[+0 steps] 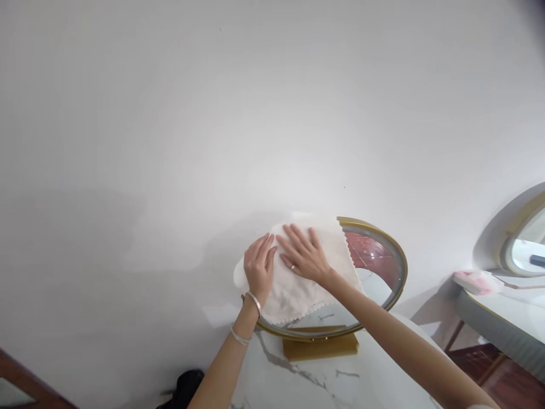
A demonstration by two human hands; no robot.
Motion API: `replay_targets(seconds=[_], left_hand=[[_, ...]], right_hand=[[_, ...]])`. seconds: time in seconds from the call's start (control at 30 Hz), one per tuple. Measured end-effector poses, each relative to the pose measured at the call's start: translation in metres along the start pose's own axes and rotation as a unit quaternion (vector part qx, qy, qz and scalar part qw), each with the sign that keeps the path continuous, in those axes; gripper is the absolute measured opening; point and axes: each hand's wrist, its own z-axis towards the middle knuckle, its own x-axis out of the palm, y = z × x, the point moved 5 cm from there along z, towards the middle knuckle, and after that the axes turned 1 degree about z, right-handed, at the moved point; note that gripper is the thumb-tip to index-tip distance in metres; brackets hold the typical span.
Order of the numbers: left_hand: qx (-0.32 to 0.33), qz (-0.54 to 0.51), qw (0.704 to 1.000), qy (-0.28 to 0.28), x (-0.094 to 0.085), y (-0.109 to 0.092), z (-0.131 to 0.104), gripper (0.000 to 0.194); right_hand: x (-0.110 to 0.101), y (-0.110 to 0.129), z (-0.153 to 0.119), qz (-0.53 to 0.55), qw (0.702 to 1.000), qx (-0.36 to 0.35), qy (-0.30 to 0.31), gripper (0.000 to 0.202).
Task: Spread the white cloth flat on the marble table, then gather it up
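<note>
A thin white cloth [315, 289] with a scalloped edge is spread over the left and middle of an oval mirror [377, 287] in a gold frame. My right hand [304, 255], with a ring on one finger, lies flat on the cloth, fingers spread. At the cloth's left side, my left hand [259, 264] has its fingers bent together with the thumb, gripping the cloth near the mirror's rim. Part of the cloth hangs past the frame on the left. Under the mirror is a gold rectangular base [321, 347].
The base stands on a white marble-patterned table [306, 380] against a pale wall [170, 113]. On the right are another table [502, 318], a pink-and-white packet [479, 281] and a second round mirror [528, 250]. A black object [187, 386] sits low at left.
</note>
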Motion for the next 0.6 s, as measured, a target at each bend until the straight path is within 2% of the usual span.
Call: replay_targets(seconds=[0.1, 0.2, 0.3, 0.37, 0.4, 0.47, 0.53, 0.6], left_hand=[[0.075, 0.01, 0.997, 0.034, 0.025, -0.033, 0.028, 0.03], [0.17, 0.04, 0.98, 0.09, 0.065, -0.08, 0.055, 0.03], [0.273, 0.064, 0.947, 0.155, 0.105, -0.127, 0.067, 0.028], [0.31, 0.075, 0.93, 0.18, 0.121, -0.146, 0.069, 0.028], [0.316, 0.076, 0.928, 0.182, 0.125, -0.15, 0.069, 0.028], [0.307, 0.063, 0.936, 0.163, 0.124, -0.148, 0.07, 0.027], [0.285, 0.036, 0.949, 0.127, 0.113, -0.135, 0.071, 0.024], [0.251, 0.01, 0.963, 0.092, 0.095, -0.113, 0.07, 0.023]], right_hand=[[-0.016, -0.04, -0.028, -0.019, 0.988, 0.146, -0.051, 0.068], [-0.034, -0.081, -0.066, -0.023, 0.952, 0.286, -0.106, 0.068], [-0.046, -0.103, -0.102, -0.028, 0.906, 0.402, -0.132, 0.063], [-0.049, -0.108, -0.116, -0.037, 0.88, 0.45, -0.145, 0.059], [-0.05, -0.109, -0.118, -0.041, 0.875, 0.459, -0.149, 0.058], [-0.048, -0.108, -0.113, -0.046, 0.882, 0.444, -0.153, 0.056], [-0.043, -0.103, -0.098, -0.051, 0.905, 0.393, -0.154, 0.055], [-0.036, -0.094, -0.078, -0.058, 0.929, 0.327, -0.161, 0.056]])
